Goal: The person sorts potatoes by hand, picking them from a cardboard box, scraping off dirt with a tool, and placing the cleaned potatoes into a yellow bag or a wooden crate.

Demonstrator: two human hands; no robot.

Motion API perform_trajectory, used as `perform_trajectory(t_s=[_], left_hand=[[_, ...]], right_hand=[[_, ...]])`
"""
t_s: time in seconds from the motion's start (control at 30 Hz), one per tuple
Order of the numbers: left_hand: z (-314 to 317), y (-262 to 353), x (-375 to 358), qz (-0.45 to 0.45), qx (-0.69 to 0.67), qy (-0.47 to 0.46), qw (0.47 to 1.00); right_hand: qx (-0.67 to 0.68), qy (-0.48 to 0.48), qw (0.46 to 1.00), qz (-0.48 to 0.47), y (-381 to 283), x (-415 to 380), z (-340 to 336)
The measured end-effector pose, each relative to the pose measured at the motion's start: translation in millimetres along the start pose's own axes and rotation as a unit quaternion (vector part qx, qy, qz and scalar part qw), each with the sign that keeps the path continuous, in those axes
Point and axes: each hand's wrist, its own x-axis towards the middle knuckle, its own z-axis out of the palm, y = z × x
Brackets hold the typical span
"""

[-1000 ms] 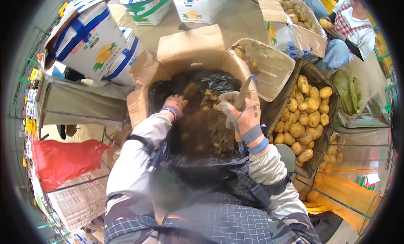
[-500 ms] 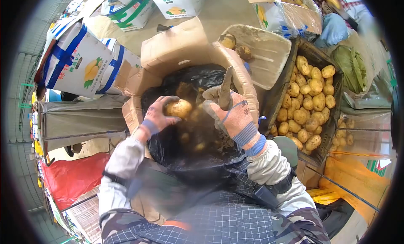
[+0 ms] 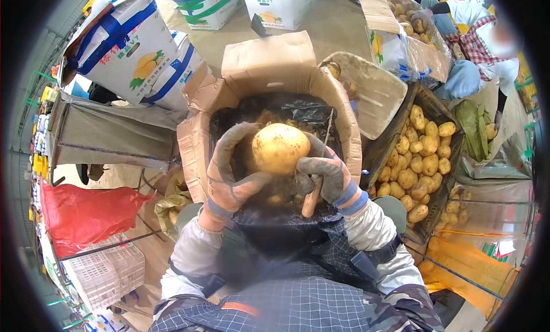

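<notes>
The left hand [image 3: 229,174] and the right hand [image 3: 329,174] wear knitted work gloves of orange-pink fabric, with a dark grey coating over the fingers and blue bands [image 3: 350,197] at the cuffs. Above them are loose, wrinkled, whitish-grey cloth sleeves [image 3: 372,226]. A black strap [image 3: 385,253] with a dark rectangular device [image 3: 362,266] circles the right forearm. Higher, there is camouflage cloth [image 3: 411,300]. A dark blue apron [image 3: 326,303] has a white grid pattern and one orange strip [image 3: 240,308].

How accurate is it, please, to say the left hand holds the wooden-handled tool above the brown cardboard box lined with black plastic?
Not quite: the head view shows the right hand holding the wooden-handled tool above the brown cardboard box lined with black plastic.
</notes>
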Motion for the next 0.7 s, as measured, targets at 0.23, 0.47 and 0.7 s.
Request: perform_trajectory(t_s=[0.23, 0.47, 0.7], left_hand=[[-4.0, -0.3, -4.2, -0.039, -0.037, 0.01, 0.999], [-1.4, -14.4, -0.5, -0.117, -0.073, 0.051, 0.989], [-4.7, -19.2, 3.1, -0.081, -0.045, 0.02, 0.995]], right_hand=[[0.052, -0.011, 0.999, 0.011, 3.2, 4.2, 0.5], [0.176, -0.051, 0.981, 0.06, 23.5, 13.3, -19.1], [0.215, -0.057, 0.973, 0.061, 22.0, 12.9, -17.2]])
